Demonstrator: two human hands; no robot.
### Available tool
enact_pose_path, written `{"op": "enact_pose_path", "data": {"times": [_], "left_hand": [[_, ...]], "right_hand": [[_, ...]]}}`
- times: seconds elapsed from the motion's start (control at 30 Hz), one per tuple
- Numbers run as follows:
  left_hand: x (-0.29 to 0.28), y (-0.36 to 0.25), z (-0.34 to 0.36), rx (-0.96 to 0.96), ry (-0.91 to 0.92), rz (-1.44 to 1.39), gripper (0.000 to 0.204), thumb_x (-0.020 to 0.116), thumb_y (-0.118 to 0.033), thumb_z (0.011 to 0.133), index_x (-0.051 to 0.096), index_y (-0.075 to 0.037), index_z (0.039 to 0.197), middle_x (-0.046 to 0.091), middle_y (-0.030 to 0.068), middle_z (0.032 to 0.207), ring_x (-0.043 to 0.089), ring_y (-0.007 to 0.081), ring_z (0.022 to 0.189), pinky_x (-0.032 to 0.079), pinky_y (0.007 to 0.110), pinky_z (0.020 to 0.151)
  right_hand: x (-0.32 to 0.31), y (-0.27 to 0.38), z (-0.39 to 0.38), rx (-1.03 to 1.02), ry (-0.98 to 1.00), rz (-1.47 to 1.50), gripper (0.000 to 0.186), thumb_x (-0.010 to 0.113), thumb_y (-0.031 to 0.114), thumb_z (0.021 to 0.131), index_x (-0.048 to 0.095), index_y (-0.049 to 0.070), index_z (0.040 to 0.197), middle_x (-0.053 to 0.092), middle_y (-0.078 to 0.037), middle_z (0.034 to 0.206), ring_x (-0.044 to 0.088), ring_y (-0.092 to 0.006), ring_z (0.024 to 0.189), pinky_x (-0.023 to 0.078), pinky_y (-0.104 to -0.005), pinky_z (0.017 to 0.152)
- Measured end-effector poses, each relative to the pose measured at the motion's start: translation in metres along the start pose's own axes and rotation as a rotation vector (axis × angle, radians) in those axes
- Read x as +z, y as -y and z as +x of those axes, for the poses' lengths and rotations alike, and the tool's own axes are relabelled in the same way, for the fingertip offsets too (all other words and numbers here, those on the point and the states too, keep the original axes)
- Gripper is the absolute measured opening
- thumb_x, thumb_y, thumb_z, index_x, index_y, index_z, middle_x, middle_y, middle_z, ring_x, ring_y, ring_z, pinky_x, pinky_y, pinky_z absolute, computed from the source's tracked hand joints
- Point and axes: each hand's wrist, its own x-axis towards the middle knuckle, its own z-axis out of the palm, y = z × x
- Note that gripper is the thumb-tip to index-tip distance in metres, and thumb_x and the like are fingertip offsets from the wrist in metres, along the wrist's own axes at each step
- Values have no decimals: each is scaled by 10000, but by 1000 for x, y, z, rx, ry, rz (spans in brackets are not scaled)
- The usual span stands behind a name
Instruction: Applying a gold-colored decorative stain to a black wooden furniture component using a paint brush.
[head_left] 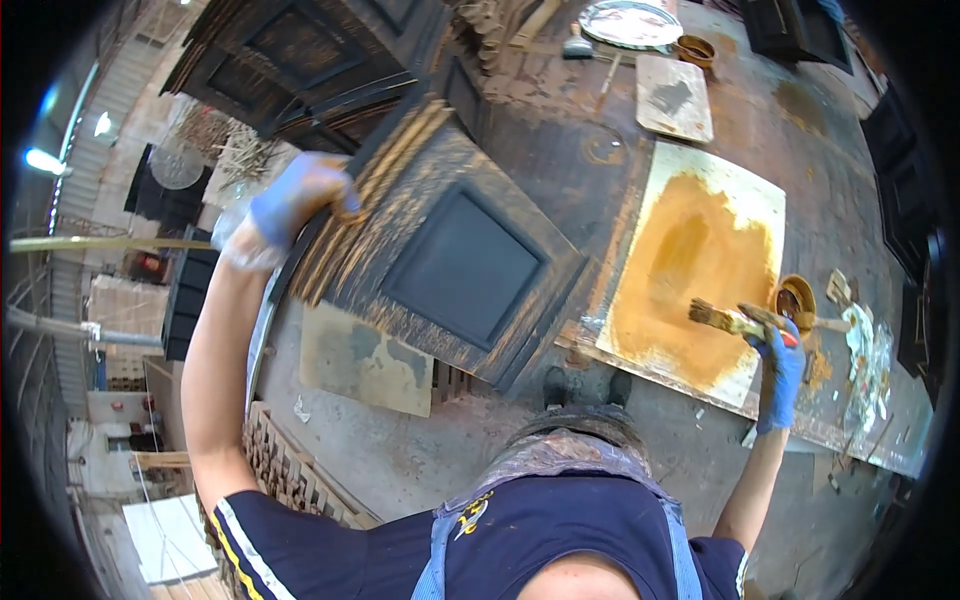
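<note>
Dusty workshop floor (420,450) spreads under everything in the head view, stained and scuffed, with the person's dark shoes planted just below the big dark door panel (440,260). That panel is the landmark: a black-stained wooden piece with a recessed square centre and ochre streaks along its moulded edge, tilted up off the floor.

Left hand (295,200), in a blue glove, is up at the panel's upper-left edge, grip clenched on the moulding and holding the panel propped. Below the panel's lower corner lies a pale flat board (365,365) on the floor, and farther lower left sits a stack of slatted wood (285,470).

Right of the panel there's a pale sheet (700,270) smeared with a broad patch of ochre paint. Right hand (782,355), also blue-gloved, hangs over the sheet's right edge, grip closed round the handle of a paintbrush (725,320) whose bristles point left onto the ochre patch. Just beside that hand sits a small round pot (797,297) of brown stain.

Above the panel, toward the top, more dark carved door pieces (300,60) lean together; up and right of it lie a round metal tray (630,22), a second small bowl (696,50) and a paint-marked board (675,97).
</note>
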Motion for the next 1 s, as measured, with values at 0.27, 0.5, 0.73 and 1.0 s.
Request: {"op": "enact_pose_path", "data": {"times": [0.27, 0.5, 0.73, 1.0], "left_hand": [[3, -12, 40, 56, 154, 233, 83, 567, 0, 584, 495, 40, 574, 442, 2, 532, 406, 46, 512, 358, 222, 472], [15, -26, 26, 279, 186, 242, 120, 555, -8, 581, 445, 39, 566, 371, 37, 497, 365, 47, 486, 339, 223, 433], [37, -21, 68, 210, 398, 377, 134, 579, -58, 583, 485, 35, 607, 500, 43, 532, 469, 72, 519, 370, 237, 458], [20, -12, 65, 134, 215, 680, 570, 644, -327, 692, 480, 2, 1128, 553, 164, 1038, 526, 204, 948, 403, 283, 820]], "right_hand": [[0, -8, -2, -37, 110, 18, 250, 484, 180, 846, 502, -2, 1017, 536, -194, 1056, 539, -228, 963, 467, -260, 747], [17, 6, -5, -13, 101, -7, 253, 487, 189, 843, 509, 3, 1013, 547, -184, 1045, 547, -219, 945, 462, -257, 746], [24, 12, -9, -63, 97, -15, 262, 488, 204, 844, 521, 6, 1013, 536, -178, 1063, 537, -215, 959, 454, -270, 758], [68, 41, 0, -313, 116, 124, 438, 525, 268, 816, 470, -80, 1076, 490, -193, 1111, 524, -209, 963, 437, -304, 832]]}}
